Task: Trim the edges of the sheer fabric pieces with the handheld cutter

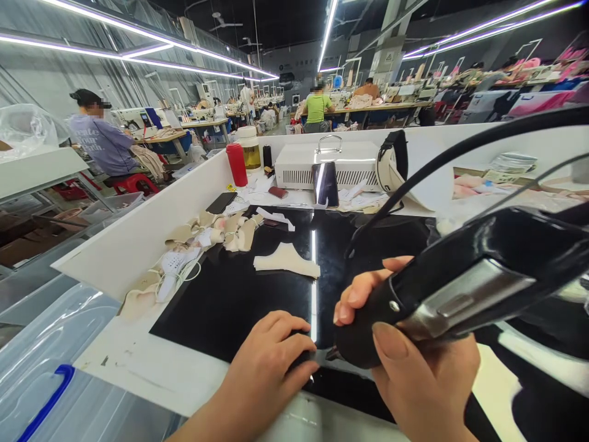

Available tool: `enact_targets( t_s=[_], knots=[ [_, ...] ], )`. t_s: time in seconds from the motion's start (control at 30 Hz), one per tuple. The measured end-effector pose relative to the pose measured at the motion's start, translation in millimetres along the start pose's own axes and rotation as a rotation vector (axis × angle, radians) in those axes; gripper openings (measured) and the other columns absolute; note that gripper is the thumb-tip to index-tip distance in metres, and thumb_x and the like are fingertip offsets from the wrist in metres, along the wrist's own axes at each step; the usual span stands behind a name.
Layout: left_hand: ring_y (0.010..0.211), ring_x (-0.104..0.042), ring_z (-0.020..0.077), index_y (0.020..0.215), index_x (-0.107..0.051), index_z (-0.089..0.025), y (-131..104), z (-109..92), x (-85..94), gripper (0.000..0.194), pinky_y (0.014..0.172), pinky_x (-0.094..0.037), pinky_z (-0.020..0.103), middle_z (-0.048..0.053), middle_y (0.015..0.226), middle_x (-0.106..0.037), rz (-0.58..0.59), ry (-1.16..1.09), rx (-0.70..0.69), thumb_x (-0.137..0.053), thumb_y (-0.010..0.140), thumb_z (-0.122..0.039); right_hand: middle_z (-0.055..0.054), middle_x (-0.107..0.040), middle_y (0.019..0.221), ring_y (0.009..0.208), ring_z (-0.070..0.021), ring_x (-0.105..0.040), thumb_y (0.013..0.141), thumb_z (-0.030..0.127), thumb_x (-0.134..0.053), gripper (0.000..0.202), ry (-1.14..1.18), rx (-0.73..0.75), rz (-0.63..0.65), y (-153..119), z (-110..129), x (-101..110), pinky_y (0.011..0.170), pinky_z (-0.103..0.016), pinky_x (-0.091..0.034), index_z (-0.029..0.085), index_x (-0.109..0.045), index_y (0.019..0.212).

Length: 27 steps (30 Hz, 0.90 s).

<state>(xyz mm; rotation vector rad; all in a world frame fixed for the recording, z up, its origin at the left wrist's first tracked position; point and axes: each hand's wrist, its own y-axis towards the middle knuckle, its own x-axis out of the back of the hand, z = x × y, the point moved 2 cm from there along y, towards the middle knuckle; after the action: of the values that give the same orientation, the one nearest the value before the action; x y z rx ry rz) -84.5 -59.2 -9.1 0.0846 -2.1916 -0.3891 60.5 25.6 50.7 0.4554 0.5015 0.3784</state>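
the black handheld tool [460, 288], clasped by the fingers of the right hand [426, 380], slants down leftward over the black mat [216, 307], its tip beside the left hand [273, 353], whose curled fingers' hold i can't tell.

Place: sewing workshop
Machinery: rows of white sewing machines [130, 116]
Worker: seated person in lavender printed shirt [99, 140]
Overhead: long white tube lights [327, 34]
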Motion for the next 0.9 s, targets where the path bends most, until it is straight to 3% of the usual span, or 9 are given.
enact_targets(
  t_s=[0.17,0.37,0.63,0.9],
  knots=[
    [0.116,-0.062,0.0242,0.105,-0.071,-0.022,0,-4,2.3,0.014,0.103,-0.054,0.042,0.005,0.121,-0.070,0.014,0.000,0.018,-0.074,0.093,-0.015,0.000,-0.065,0.089,0.070,-0.0163,-0.064,0.094,0.033,-0.077,0.033,-0.014,0.038,-0.001,1,0,-5,0.061,-0.031,-0.060,0.029,-0.059,0.121],
    [0.117,-0.064,0.0238,0.115,-0.069,-0.021,-5,-3,5.0,0.021,0.103,-0.055,0.041,0.007,0.123,-0.069,-0.013,0.019,0.013,-0.072,0.094,-0.016,0.000,-0.065,0.090,0.072,-0.0151,-0.065,0.096,0.033,-0.074,0.032,-0.027,0.038,0.024,0,-1,-6,0.063,-0.028,-0.061,0.028,-0.058,0.123],
    [0.103,-0.070,0.0205,0.116,-0.071,-0.020,-17,-10,11.5,0.019,0.102,-0.058,0.041,0.007,0.108,-0.074,-0.097,0.287,-0.285,-0.056,0.105,-0.021,-0.001,-0.065,0.091,0.069,-0.0175,-0.066,0.094,0.032,-0.076,0.034,-0.010,0.010,0.019,-1,-1,-4,0.058,-0.032,-0.061,0.028,-0.056,0.122],
    [0.099,-0.071,0.0210,0.108,-0.073,-0.016,-17,-16,10.3,0.018,0.096,-0.061,0.038,0.007,0.105,-0.075,-0.122,0.322,-0.308,-0.056,0.105,-0.021,0.000,-0.066,0.092,0.071,-0.0180,-0.066,0.093,0.030,-0.077,0.039,0.027,-0.020,0.040,-1,-3,-6,0.061,-0.033,-0.061,0.029,-0.053,0.124]
  ],
)
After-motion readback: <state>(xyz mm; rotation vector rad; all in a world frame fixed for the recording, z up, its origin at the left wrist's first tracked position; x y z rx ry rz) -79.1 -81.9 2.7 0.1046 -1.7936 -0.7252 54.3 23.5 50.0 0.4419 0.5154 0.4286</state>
